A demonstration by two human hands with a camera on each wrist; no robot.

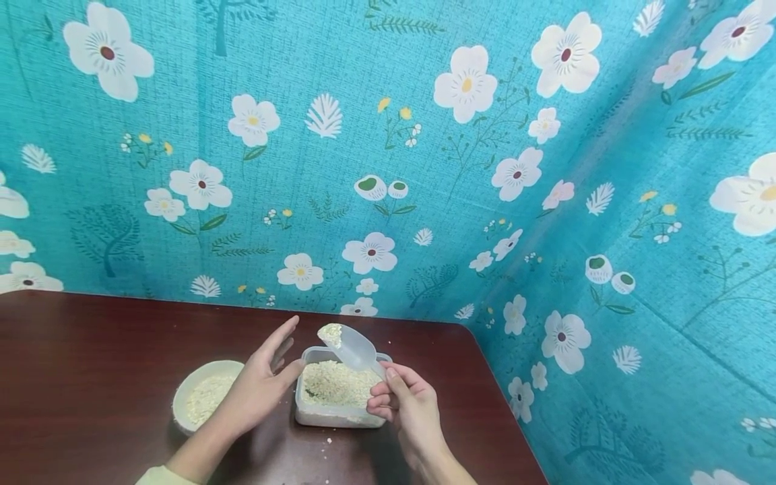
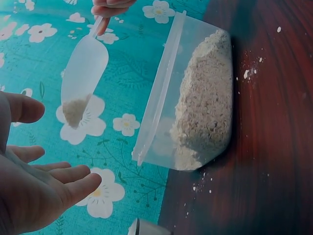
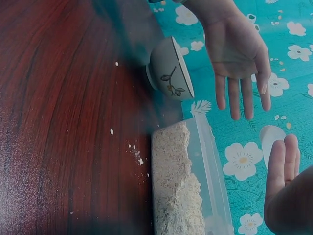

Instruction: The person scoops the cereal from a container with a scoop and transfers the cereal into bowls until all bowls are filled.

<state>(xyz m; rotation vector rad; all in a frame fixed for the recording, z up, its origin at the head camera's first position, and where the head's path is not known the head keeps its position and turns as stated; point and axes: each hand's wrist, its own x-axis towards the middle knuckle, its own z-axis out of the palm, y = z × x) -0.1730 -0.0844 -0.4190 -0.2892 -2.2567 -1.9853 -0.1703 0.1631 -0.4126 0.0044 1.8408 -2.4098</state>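
My right hand (image 1: 415, 411) pinches the handle of a translucent plastic scoop (image 1: 356, 347), held tilted above a clear tub (image 1: 339, 419). Pale flakes that look like oats (image 2: 76, 111) sit at the scoop's tip. More of these oat-like flakes (image 1: 339, 384) fill much of the tub, with a darker patch at one side. My left hand (image 1: 259, 387) hovers between the tub and a bowl, its fingers extended and holding nothing. That white bowl (image 3: 168, 71), with a leaf design on its outside, stands left of the tub and holds similar flakes (image 1: 209, 397).
Everything stands on a dark red-brown wooden table (image 1: 91, 377). Loose flakes (image 2: 247, 73) lie scattered near the tub. A teal floral cloth (image 1: 315, 168) hangs behind the table and along its right side.
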